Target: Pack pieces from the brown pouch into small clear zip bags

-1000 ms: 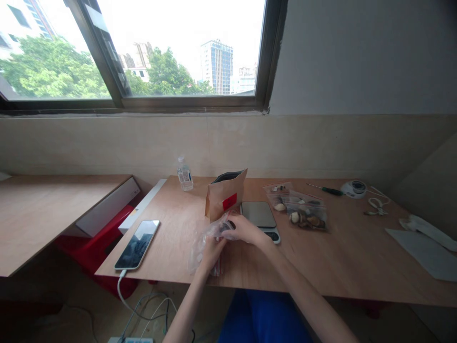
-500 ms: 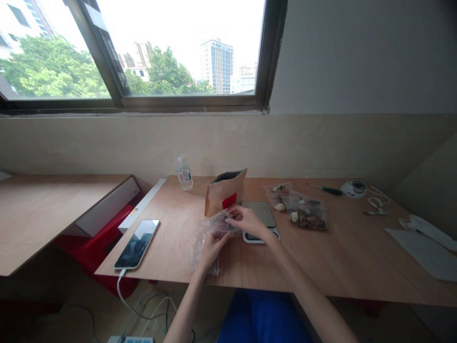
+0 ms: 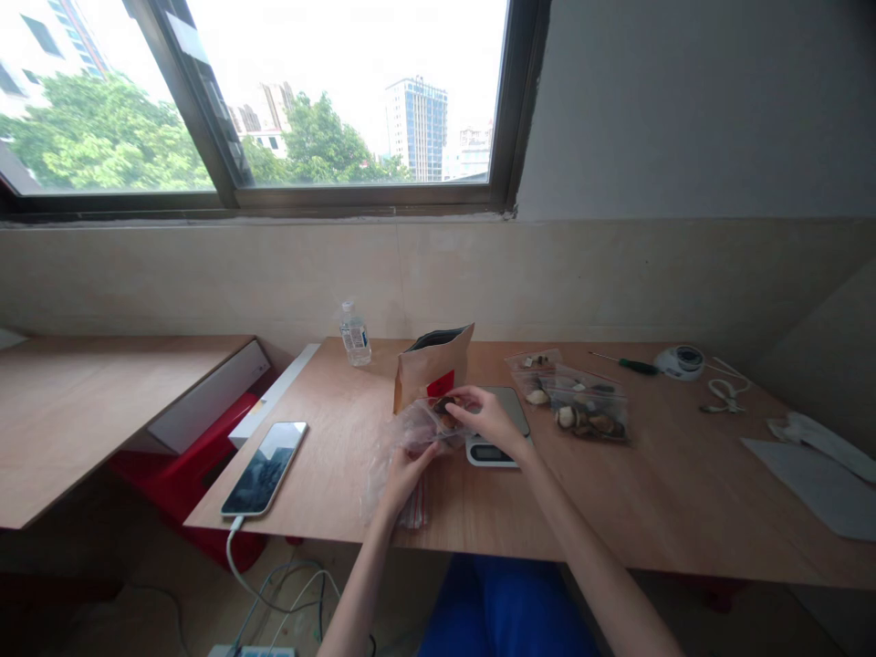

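Note:
My left hand point(image 3: 411, 465) is closed on the lower edge of a clear plastic bag point(image 3: 419, 424). Dark brown dried pieces point(image 3: 446, 409) show at the bag's right side, pinched by my right hand point(image 3: 479, 415). Behind the hands stands an open brown paper pouch point(image 3: 428, 370) with a red label. A small kitchen scale point(image 3: 513, 411) lies partly under my right hand. More clear bags point(image 3: 414, 511) lie beneath my left hand at the table edge.
Filled zip bags of dried mushrooms point(image 3: 589, 420) lie right of the scale. Beyond are a screwdriver point(image 3: 636, 366), a white dome device point(image 3: 680, 362) and a cable point(image 3: 723, 398). A phone point(image 3: 265, 467) and a water bottle point(image 3: 355, 338) are on the left.
My right hand has shifted slightly right, and the dark brown pieces at its fingertips now show more clearly. My left hand stays on the bag.

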Available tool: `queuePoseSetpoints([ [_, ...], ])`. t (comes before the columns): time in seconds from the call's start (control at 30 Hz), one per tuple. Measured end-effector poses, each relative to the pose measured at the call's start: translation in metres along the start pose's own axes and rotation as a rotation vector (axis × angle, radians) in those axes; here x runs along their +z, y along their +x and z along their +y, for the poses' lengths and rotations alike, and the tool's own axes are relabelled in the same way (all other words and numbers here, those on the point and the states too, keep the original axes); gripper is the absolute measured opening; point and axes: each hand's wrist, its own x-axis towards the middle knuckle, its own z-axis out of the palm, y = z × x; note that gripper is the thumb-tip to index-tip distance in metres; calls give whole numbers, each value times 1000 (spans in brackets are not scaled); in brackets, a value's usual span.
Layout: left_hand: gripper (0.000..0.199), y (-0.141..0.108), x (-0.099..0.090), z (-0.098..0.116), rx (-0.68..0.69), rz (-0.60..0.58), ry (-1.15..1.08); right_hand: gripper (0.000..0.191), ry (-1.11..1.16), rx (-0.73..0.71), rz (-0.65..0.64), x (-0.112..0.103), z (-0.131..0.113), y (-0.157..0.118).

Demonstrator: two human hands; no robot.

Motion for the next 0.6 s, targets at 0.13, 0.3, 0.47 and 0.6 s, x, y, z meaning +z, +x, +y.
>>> queuePoseSetpoints([
  [0.13, 34, -2, -1, 4, -13, 11, 9, 37, 222, 23, 37, -14, -17, 9],
  [0.3, 35, -2, -3, 4, -29, -38, -8, 40, 348, -81, 146, -28, -51, 40],
  [0.47, 33, 0, -2, 2, -46, -26, 17, 36, 97, -248, 222, -22, -74, 70],
  [0.6, 34, 0, -3, -2, -55, -19, 29, 25, -215, -323, 204, -8, -76, 76],
])
